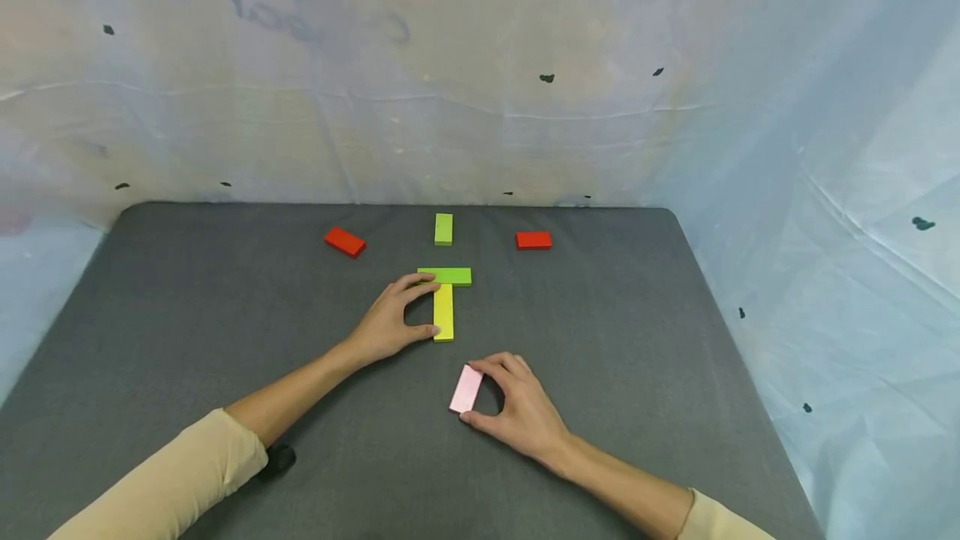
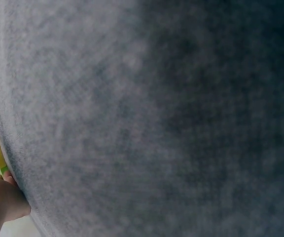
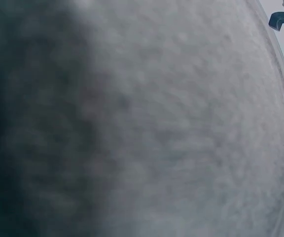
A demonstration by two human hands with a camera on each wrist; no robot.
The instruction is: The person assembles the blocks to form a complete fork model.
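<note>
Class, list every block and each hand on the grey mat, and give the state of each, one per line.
Yellow rectangular block: flat, gripped by left hand.
Green bar: flat, across the yellow block's far end.
Pink rectangular block: pinched by right hand.
Small green block: flat, untouched.
Two red blocks: flat, untouched.

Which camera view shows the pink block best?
The head view: the pink block lies whole on the grey mat, pinched by the right hand. The right wrist view shows mostly blurred mat, with at most a pinkish sliver at its right edge. The left wrist view shows none of it.
</note>
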